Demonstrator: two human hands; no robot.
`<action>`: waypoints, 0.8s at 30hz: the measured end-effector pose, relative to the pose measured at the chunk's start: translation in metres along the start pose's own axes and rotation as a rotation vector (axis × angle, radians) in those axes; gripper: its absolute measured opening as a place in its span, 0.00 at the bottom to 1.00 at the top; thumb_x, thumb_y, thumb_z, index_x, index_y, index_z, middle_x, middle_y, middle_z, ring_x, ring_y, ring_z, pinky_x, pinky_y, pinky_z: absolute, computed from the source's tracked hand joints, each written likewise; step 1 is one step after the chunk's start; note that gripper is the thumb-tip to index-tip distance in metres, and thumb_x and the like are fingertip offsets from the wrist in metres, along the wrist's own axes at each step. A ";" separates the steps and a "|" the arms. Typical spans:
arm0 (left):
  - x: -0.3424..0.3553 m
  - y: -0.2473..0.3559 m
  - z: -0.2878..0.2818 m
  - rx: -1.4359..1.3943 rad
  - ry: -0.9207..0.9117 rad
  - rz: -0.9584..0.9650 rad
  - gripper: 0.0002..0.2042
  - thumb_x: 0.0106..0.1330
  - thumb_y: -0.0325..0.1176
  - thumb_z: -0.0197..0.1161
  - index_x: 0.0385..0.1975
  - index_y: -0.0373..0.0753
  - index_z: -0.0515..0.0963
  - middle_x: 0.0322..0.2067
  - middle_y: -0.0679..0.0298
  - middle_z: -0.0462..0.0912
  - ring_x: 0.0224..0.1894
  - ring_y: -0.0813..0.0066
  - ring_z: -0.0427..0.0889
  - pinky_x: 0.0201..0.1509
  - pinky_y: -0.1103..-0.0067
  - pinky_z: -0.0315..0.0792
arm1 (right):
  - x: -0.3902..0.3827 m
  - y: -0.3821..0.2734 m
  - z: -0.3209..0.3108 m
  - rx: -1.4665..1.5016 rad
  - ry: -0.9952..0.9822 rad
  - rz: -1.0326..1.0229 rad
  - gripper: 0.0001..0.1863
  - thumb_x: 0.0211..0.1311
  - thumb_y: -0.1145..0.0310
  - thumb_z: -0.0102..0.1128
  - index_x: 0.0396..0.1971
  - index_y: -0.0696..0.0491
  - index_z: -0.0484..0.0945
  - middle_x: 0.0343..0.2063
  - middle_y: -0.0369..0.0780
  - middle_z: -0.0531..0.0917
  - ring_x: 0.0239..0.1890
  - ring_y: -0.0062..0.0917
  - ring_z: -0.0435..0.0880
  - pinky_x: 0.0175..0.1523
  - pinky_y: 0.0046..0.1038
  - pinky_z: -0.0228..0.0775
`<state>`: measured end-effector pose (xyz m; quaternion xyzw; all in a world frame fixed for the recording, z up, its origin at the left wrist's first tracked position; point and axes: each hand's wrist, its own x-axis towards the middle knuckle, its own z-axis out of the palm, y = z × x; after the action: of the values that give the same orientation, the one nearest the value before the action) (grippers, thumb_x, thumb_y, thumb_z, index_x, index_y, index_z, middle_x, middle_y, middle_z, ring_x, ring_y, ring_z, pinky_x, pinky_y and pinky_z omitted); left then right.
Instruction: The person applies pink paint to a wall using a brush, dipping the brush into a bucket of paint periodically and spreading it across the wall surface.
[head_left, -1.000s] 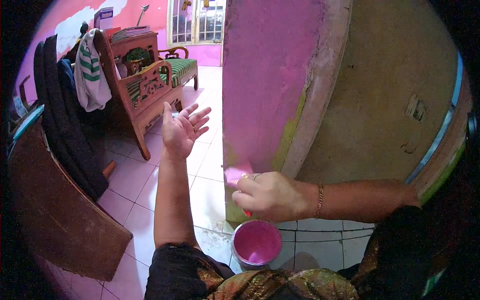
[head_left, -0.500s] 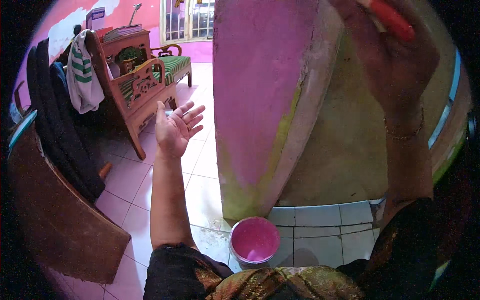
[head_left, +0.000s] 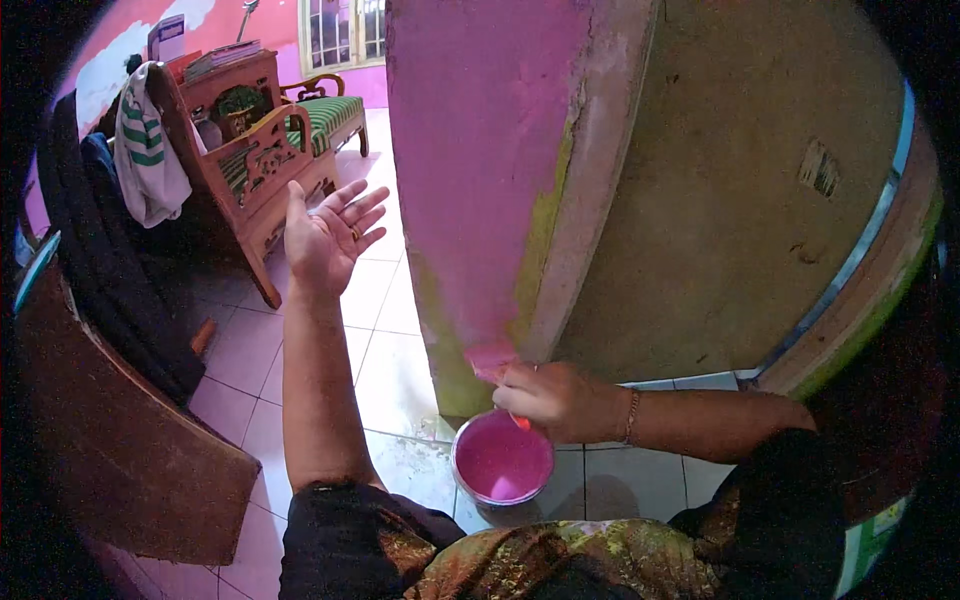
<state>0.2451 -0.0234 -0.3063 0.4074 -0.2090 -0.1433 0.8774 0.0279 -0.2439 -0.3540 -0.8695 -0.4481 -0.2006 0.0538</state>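
Note:
My right hand (head_left: 555,400) is closed round the orange-red handle of a paintbrush (head_left: 490,360), whose bristles are covered in pink. The brush head is at the lower part of a wall end (head_left: 480,180) painted pink, with yellow-green showing along its edge and foot; whether the bristles touch it I cannot tell. Just below the hand, a round bucket (head_left: 470,490) of pink paint stands on the floor. My left hand (head_left: 325,240) is held out palm up, fingers spread, with a ring on one finger and nothing in it.
A carved wooden bench (head_left: 250,190) with a striped white cloth (head_left: 150,150) over it stands to the left. Nearer lies a brown wooden panel (head_left: 130,440) beside dark fabric (head_left: 110,260). A brown board (head_left: 740,190) fills the right of the wall. White tiles (head_left: 395,370) cover the floor.
My right hand has come down from the upper right with the brush to the wall's lower part, above the bucket. My left hand stays open, and the view has shifted slightly.

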 end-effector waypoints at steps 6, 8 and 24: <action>0.011 -0.017 -0.006 0.122 0.027 -0.097 0.45 0.60 0.69 0.25 0.55 0.26 0.61 0.46 0.46 0.75 0.46 0.62 0.73 0.50 0.70 0.66 | -0.003 0.038 -0.027 0.194 0.031 0.418 0.07 0.56 0.75 0.57 0.35 0.57 0.73 0.28 0.41 0.75 0.31 0.28 0.78 0.38 0.27 0.72; 0.012 -0.016 -0.006 0.127 0.000 -0.116 0.46 0.60 0.69 0.24 0.55 0.26 0.61 0.45 0.47 0.76 0.45 0.63 0.74 0.50 0.71 0.66 | 0.018 0.032 -0.085 0.072 0.219 0.374 0.05 0.58 0.75 0.55 0.35 0.56 0.74 0.28 0.40 0.77 0.33 0.26 0.79 0.39 0.26 0.72; -0.002 -0.018 0.006 0.161 -0.052 -0.154 0.47 0.60 0.69 0.19 0.51 0.25 0.65 0.35 0.51 0.80 0.40 0.65 0.78 0.48 0.72 0.67 | 0.055 0.019 -0.121 -0.074 1.178 0.153 0.07 0.56 0.77 0.56 0.34 0.59 0.72 0.28 0.39 0.76 0.32 0.22 0.77 0.38 0.24 0.72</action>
<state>0.2389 -0.0380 -0.3170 0.4877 -0.2106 -0.2033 0.8225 0.0352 -0.2467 -0.2205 -0.6429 -0.2715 -0.6603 0.2776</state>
